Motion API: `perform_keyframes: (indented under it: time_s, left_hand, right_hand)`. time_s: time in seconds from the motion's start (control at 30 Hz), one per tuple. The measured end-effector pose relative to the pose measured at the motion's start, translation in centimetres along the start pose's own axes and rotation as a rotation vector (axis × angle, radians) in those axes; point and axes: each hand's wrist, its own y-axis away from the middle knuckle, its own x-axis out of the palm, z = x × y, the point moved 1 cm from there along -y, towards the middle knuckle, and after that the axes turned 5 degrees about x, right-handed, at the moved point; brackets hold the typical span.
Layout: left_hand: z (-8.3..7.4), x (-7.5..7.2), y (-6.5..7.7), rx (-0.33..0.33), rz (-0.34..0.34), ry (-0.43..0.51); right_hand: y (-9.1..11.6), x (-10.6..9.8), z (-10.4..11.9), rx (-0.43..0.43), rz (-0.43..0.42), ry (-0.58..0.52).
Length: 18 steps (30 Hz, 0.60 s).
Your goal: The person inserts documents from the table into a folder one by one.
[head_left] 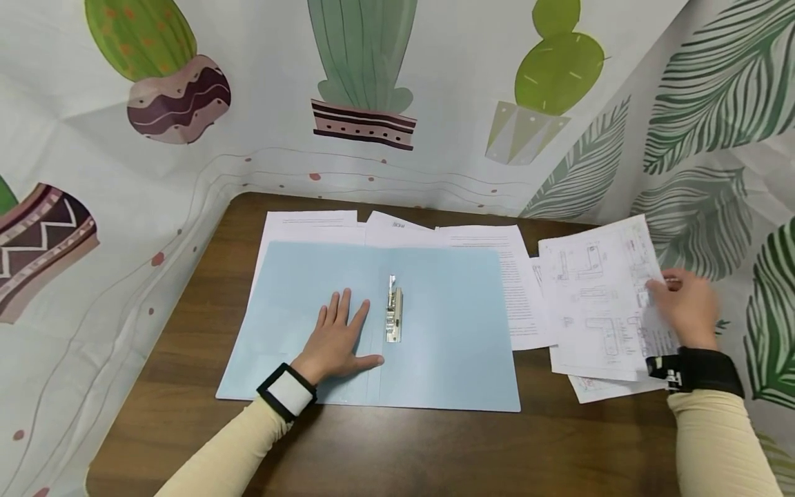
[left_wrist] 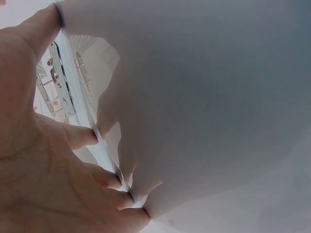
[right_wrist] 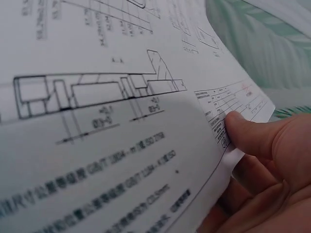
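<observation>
A light blue folder lies spread out on the table, with a metal clip near its middle fold. My left hand rests palm down on its left half, fingers spread, thumb reaching toward the clip. In the left wrist view, the left hand's fingertips touch the folder's pale surface. To the right, my right hand pinches the right edge of a sheet with technical drawings. Close up in the right wrist view, the thumb presses on the printed face while curled fingers sit behind the paper.
Several printed sheets stick out behind and beside the folder. Another sheet shows under the drawing's lower edge. A cloth with cactus and leaf prints hangs behind the brown wooden table.
</observation>
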Motion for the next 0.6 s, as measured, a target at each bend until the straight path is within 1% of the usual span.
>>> perform_keyframes:
  time_s: [0.07,0.2,0.27,0.33,0.47,0.53,0.6]
  left_hand:
    - [0.0,0.0,0.0,0.002,-0.001,0.000]
    - [0.1,0.0,0.0,0.002,0.003,0.006]
    - [0.1,-0.1,0.1,0.001,0.001,0.008]
    - [0.1,-0.1,0.0,-0.002,0.002,0.009]
    - [0.1,0.0,0.0,-0.006,0.000,0.011]
    - [0.2,0.1,-0.1,-0.006,0.000,0.012]
    - [0.2,0.2,-0.1,-0.005,-0.002,0.014]
  right_hand:
    - [0.0,-1.6,0.7,-0.008,-0.037,0.003]
    - [0.4,-4.4,2.3,-0.041,-0.152,0.011]
    - [0.7,-5.7,3.1,-0.039,-0.190,0.016]
    - [1.0,-6.7,3.7,-0.034,-0.204,-0.008]
    - [1.5,-8.3,4.6,0.000,-0.214,-0.088]
    - [1.6,-8.6,4.9,0.013,-0.231,-0.125]
    - [1.7,-8.8,5.1,0.031,-0.261,-0.137]
